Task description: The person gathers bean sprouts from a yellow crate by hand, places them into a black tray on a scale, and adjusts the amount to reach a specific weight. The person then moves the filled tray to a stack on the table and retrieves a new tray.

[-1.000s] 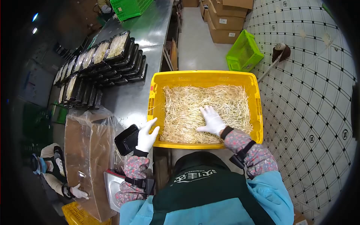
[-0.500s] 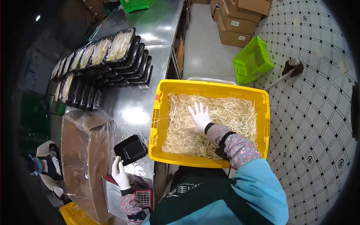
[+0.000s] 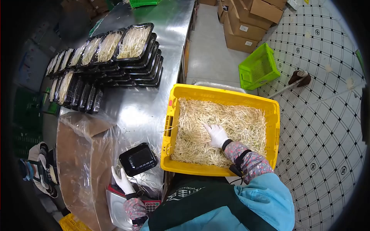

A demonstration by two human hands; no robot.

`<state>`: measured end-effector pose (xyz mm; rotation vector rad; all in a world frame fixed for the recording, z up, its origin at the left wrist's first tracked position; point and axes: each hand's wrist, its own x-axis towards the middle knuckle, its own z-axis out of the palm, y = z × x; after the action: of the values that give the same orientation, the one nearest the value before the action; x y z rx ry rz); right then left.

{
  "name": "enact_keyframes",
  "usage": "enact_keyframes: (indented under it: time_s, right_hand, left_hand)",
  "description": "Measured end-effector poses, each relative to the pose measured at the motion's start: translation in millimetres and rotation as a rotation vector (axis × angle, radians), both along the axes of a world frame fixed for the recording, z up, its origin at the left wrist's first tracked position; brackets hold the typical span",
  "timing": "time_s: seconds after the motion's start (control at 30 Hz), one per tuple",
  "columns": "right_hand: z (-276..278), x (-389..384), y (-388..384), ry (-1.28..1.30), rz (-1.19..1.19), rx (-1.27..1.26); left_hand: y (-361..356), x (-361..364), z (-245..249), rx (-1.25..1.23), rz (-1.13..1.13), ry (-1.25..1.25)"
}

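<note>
My right hand (image 3: 216, 135), in a white glove, reaches into a yellow crate (image 3: 221, 92) filled with pale bean sprouts (image 3: 196, 144). Its fingers curl down into the sprouts, the tips partly hidden among them. My left hand (image 3: 124, 181), also gloved in white, is open, its fingers apart, just below an empty black plastic tray (image 3: 138, 159). That tray lies tilted on the steel table (image 3: 135, 109), with loose sprouts around it. Under my left wrist is a weighing scale (image 3: 117, 208) with a red keypad panel (image 3: 151, 205).
Black trays of sprouts (image 3: 133, 42) stand in stacks at the far left. A plastic-lined carton (image 3: 83, 165) is left of the scale. Beyond the crate are a green basket (image 3: 258, 67), cardboard boxes (image 3: 243, 30) and a long-handled tool (image 3: 300, 79). A co-worker (image 3: 42, 169) is at far left.
My right hand, spread flat on the sprouts before, has moved slightly right and nearer me, fingers now curled in. My left hand has lowered slightly from the tray. The view has shifted a little.
</note>
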<state>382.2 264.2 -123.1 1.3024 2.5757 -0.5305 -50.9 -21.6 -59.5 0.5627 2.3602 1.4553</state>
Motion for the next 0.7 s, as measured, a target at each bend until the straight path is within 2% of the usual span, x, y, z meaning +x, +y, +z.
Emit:
enact_keyframes:
  time_s: [0.07, 0.17, 0.2, 0.3, 0.33, 0.4, 0.43, 0.47, 0.57, 0.6, 0.7]
  right_hand:
    - [-7, 2, -3, 0.023, 0.022, 0.054]
    - [5, -3, 12, -0.008, 0.004, 0.148]
    - [8, -6, 19, -0.047, -0.006, 0.068]
    - [-6, -9, 30, -0.054, -0.003, -0.043]
    - [-10, -8, 24, 0.022, 0.003, 0.036]
    - [-13, -6, 15, 0.014, 0.01, -0.015]
    - [-17, -5, 10, 0.013, 0.014, -0.04]
    - [-23, -1, 3, 0.074, 0.043, 0.073]
    - [-15, 6, 1, 0.081, 0.039, -0.046]
    - [-9, 10, 1, 0.129, 0.013, -0.075]
    - [19, 20, 1, 0.231, -0.054, -0.174]
  left_hand:
    - [-8, -3, -20, 0.02, 0.042, -0.054]
    - [-6, 14, -16, 0.036, 0.096, -0.179]
    - [-10, 14, -24, 0.098, 0.107, -0.238]
    - [-11, 31, -16, 0.062, 0.187, -0.345]
    - [-13, 35, -17, 0.018, 0.188, -0.356]
    - [-23, 23, -57, 0.011, 0.244, -0.403]
    - [-18, 29, -50, -0.013, 0.282, -0.436]
    - [-14, 39, -45, 0.074, 0.29, -0.368]
    - [-14, 25, -78, 0.201, 0.422, -0.29]
    - [-10, 25, -84, 0.264, 0.491, -0.166]
    - [7, 59, -22, 0.319, 0.596, 0.016]
